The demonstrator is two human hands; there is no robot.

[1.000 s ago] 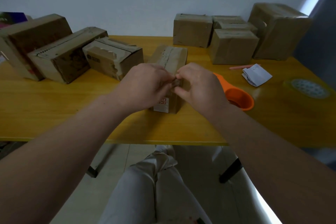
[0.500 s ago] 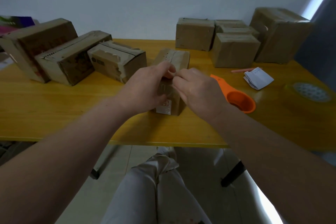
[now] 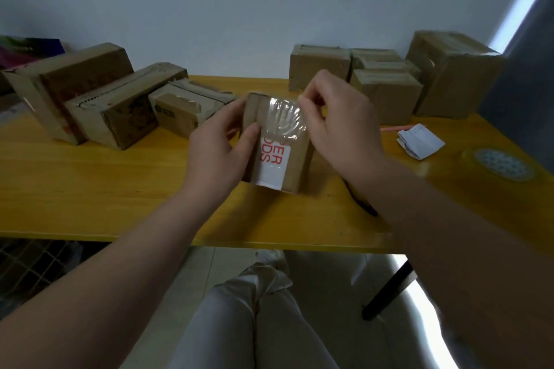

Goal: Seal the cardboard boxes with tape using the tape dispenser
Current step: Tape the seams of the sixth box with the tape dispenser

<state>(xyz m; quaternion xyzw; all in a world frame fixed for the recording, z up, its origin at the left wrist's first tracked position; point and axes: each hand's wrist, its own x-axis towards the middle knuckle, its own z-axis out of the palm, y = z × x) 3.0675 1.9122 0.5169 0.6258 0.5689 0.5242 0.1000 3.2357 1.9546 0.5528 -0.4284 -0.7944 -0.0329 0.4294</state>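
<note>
Small box is sitting mid-tabletop, between both hands, tipped so the labelled face is pointing at the camera. I can't tell whether its bottom edge is touching the wood.

Clear tape strip is lying wrinkled across the upper half of that face, running from the top edge down onto the white label.

Key relation: the strip's top-right corner is sitting right at the right hand, so that hand is nearer. Its fingers are pinching that corner narrow, wrist cocked in from the right.

Left hand is gripping the box's left side, thumb lying on the front face just beside the strip's lower-left edge.

My read: the strip end isn't bonded flat yet. The next move probably needs the right hand laying it down and smoothing toward the label while the left is bracing.

Dispenser isn't showing here. Tape roll is lying well apart, far right.
</note>
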